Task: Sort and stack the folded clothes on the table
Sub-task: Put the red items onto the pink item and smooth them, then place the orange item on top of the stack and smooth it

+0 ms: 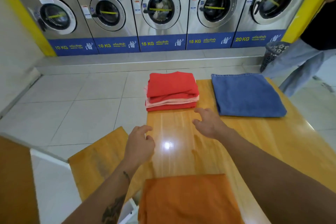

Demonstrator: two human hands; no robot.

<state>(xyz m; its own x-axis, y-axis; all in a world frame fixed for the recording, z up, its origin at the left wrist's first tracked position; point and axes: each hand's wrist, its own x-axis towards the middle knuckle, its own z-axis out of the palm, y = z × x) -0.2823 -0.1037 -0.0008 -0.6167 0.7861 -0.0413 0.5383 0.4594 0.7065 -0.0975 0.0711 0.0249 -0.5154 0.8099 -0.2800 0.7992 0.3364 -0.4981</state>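
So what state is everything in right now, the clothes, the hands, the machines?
Red and pink stack: folded, piled at the table's far left corner.
Blue cloth: folded, lying alone, far right.
Orange cloth: folded, flat at the near edge.
Left hand: open, empty, above the table.
Right hand: open, empty, near the red stack.
Washing machines: doors shut; the middle one holds laundry.
Basket: upright on the floor.
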